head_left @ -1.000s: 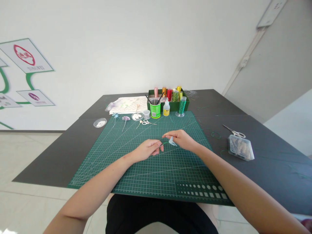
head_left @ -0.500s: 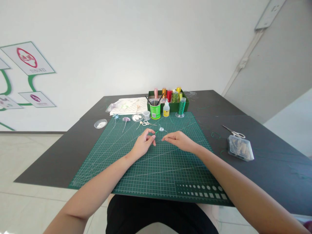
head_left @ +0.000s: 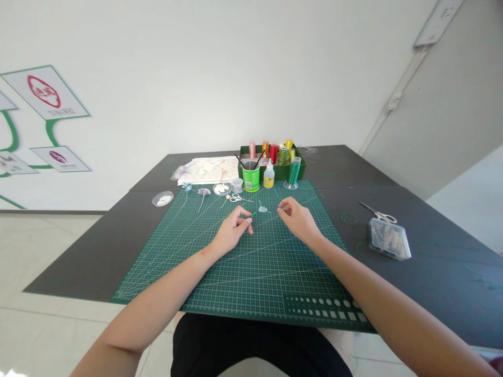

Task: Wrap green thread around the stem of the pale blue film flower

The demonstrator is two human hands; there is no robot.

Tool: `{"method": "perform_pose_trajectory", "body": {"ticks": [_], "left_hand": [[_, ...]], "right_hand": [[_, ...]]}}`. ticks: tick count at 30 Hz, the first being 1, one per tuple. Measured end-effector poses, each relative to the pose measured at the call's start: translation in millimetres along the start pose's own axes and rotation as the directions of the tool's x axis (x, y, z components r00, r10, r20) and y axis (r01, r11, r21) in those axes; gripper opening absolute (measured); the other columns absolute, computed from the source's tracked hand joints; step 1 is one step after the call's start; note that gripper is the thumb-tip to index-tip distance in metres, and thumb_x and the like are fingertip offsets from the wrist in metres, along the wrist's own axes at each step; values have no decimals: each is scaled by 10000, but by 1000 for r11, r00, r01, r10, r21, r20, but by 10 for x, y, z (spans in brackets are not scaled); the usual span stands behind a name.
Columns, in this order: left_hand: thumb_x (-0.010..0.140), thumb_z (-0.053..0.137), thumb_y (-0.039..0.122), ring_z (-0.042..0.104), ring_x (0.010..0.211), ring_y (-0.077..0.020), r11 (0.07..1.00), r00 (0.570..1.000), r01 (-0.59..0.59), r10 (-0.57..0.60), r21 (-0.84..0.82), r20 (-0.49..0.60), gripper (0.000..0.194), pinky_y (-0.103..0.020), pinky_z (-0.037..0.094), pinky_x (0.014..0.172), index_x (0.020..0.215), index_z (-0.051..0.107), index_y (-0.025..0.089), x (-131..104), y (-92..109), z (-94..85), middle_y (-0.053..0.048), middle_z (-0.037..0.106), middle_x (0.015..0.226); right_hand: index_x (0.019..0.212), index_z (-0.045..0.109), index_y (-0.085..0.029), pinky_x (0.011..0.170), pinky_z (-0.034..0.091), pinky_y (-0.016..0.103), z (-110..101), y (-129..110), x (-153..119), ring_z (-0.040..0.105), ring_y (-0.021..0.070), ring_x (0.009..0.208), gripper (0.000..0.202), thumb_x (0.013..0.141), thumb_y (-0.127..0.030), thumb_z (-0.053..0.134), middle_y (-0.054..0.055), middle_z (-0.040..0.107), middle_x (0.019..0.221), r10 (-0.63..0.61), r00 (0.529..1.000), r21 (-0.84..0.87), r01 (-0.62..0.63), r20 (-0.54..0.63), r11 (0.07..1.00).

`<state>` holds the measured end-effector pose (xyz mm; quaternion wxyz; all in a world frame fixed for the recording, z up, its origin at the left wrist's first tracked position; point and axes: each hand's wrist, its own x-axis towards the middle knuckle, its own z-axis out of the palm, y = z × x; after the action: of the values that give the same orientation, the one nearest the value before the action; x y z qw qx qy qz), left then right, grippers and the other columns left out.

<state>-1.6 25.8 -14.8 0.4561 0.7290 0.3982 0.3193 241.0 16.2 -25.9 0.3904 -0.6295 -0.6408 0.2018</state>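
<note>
Between the thumb and fingers of my left hand [head_left: 232, 229] is a thin green stem [head_left: 254, 213]. It leads to a small pale flower [head_left: 263, 209] just above the cutting mat. My right hand [head_left: 297, 219] is to the right of the flower and apart from it. Its thumb and fingertips are pinched together; whatever they hold, perhaps a thread, is too fine to make out. Behind my left hand, small white-handled scissors [head_left: 236, 198] lie on the green cutting mat [head_left: 243, 272].
Along the back are a green can of tools [head_left: 251, 179], a glue bottle [head_left: 269, 177], a teal thread spool [head_left: 294, 173] and a box of spools [head_left: 281, 172]. To the left are finished flowers [head_left: 204, 192] and a dish [head_left: 162, 198]. At right are scissors [head_left: 383, 215] and a plastic box [head_left: 389, 239].
My right hand has moved away from the flower, to the right and farther back, with its fingers curled more. The left hand keeps its hold on the stem and has hardly moved.
</note>
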Motion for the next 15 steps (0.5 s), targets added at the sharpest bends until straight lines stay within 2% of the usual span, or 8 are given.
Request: {"method": "perform_pose_trajectory", "body": {"ticks": [2,4,9,13,15], "left_hand": [[984,538,418,344,460,-102,1000,1000,0,0,-3,0,210,-227,275,497,1048,511,220,-1,-3,4,44,688,701],[984,538,420,346,459,-102,1000,1000,-2,2,-7,-2,213,-226,278,498,1050,509,220,2,-10,6,46,684,696],[982,544,434,359,466,-105,1000,1000,-11,11,-19,-12,233,-228,289,509,1061,507,218,12,-25,5,46,679,686],[974,542,433,400,489,-108,999,1000,-21,21,-37,-12,236,-228,322,539,1047,505,212,9,-24,19,45,661,668],[973,540,432,442,512,-113,999,1000,-25,25,-46,-13,234,-230,339,561,1037,502,211,5,-24,28,41,657,665]], "right_hand": [[1115,664,-196,826,494,378,11,48,28,659,238,855,256,893,-213,539,90,735,973,1,999,7,0,-38,1000],[1132,689,-195,922,506,408,32,59,36,680,249,971,308,880,-161,516,109,748,1094,-13,1000,32,13,-13,999],[1005,791,-215,983,541,435,155,-73,-66,734,253,1014,272,920,-207,533,75,804,1059,-99,968,168,61,229,984],[1230,739,-215,1061,525,425,268,-217,-203,704,249,1191,339,949,-270,558,88,775,1230,-179,928,299,79,327,951],[1323,675,-201,991,559,388,302,-270,-257,727,230,1123,390,966,-289,543,90,787,1157,-199,915,340,74,350,937]]}}
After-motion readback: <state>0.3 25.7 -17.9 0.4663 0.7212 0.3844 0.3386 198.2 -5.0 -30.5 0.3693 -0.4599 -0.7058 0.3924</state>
